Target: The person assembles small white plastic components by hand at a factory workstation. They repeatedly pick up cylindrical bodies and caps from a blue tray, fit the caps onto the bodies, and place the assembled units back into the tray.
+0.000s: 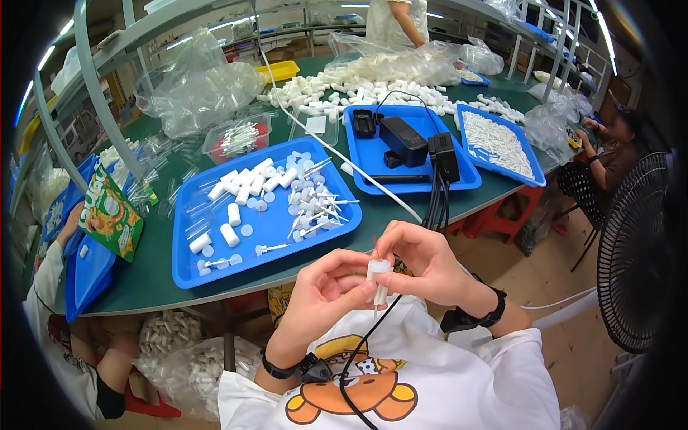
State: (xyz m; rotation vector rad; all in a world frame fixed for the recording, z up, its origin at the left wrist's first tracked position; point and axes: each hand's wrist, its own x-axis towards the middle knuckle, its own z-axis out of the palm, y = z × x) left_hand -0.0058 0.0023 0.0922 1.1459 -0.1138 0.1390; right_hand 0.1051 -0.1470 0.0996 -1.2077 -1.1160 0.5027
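Close in front of my chest, both hands meet on a small white plastic cylinder (pixel 378 269) with a thin stem poking out below. My left hand (pixel 326 290) pinches it from the left between thumb and fingers. My right hand (pixel 423 266) is closed at its top and right side; a thin reddish piece shows at those fingertips, too small to name. Beyond my hands, a blue tray (pixel 269 223) bears white cylinders (pixel 233 213), translucent discs (pixel 246 230), clear tubes (pixel 204 228) and a cluster of thin white stemmed parts (pixel 315 211).
Right of the tray, another blue tray (pixel 459 180) holds black power adapters (pixel 403 140) and cables. A third tray (pixel 530 161) carries small white pieces. White cylinders (pixel 358 93) are heaped behind. A green snack bag (pixel 115 215) stands left, near another person's arm (pixel 50 269). A black fan (pixel 634 251) stands right.
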